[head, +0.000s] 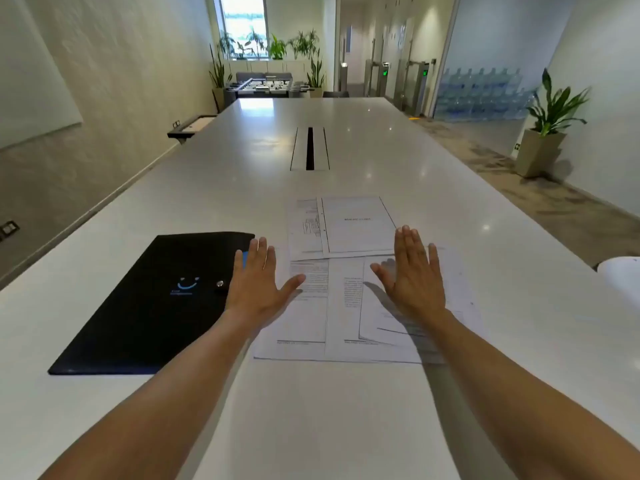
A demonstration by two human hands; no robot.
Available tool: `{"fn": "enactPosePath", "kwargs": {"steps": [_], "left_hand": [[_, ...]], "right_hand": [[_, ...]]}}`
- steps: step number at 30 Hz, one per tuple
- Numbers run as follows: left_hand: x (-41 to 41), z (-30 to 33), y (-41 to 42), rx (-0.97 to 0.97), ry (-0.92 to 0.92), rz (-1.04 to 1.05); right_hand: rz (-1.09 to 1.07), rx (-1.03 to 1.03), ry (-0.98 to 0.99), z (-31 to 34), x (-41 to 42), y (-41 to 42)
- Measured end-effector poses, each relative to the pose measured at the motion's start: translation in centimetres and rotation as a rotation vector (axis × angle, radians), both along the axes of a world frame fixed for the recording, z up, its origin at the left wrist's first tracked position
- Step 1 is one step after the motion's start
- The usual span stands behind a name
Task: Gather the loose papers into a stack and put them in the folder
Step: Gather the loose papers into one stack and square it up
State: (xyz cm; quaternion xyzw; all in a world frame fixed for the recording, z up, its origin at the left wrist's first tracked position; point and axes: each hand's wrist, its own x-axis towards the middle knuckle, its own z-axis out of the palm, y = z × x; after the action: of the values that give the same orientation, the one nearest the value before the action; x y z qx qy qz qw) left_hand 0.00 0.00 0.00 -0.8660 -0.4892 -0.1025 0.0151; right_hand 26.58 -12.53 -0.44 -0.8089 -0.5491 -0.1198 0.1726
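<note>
Several loose printed papers point(343, 306) lie spread flat and partly overlapping on the white table point(311, 410) in front of me. Two more sheets point(356, 226) sit just beyond them. A black folder point(152, 306) with a blue smile logo and a snap button lies closed to the left of the papers. My left hand point(258, 285) hovers open, palm down, over the folder's right edge and the leftmost sheet. My right hand point(414, 275) hovers open, palm down, over the right-hand sheets. Neither hand holds anything.
A cable slot point(310, 148) runs along the table's middle, farther away. A white rounded object point(621, 275) sits at the table's right edge. Potted plants, a foosball table and stacked water bottles stand in the room beyond.
</note>
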Motion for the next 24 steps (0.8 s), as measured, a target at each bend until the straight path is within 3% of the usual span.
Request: {"fn": "enactPosePath", "kwargs": {"steps": [6, 12, 19, 24], "left_hand": [[0.6, -1.5, -1.6, -0.179, -0.025, 0.089], [2.3, -0.2, -2.3, -0.259, -0.148, 0.193], [3.7, 1.7, -1.1, -0.431, -0.699, 0.502], [3.1, 2.9, -0.5, -0.726, -1.069, 0.514]], "right_hand": [[-0.01, -0.251, 0.125, -1.1, -0.6, -0.8], [0.009, -0.26, 0.163, -2.0, 0.1, -0.3], [0.012, -0.272, 0.163, -2.2, 0.2, -0.3], [0.006, -0.26, 0.176, -2.2, 0.3, -0.2]]}}
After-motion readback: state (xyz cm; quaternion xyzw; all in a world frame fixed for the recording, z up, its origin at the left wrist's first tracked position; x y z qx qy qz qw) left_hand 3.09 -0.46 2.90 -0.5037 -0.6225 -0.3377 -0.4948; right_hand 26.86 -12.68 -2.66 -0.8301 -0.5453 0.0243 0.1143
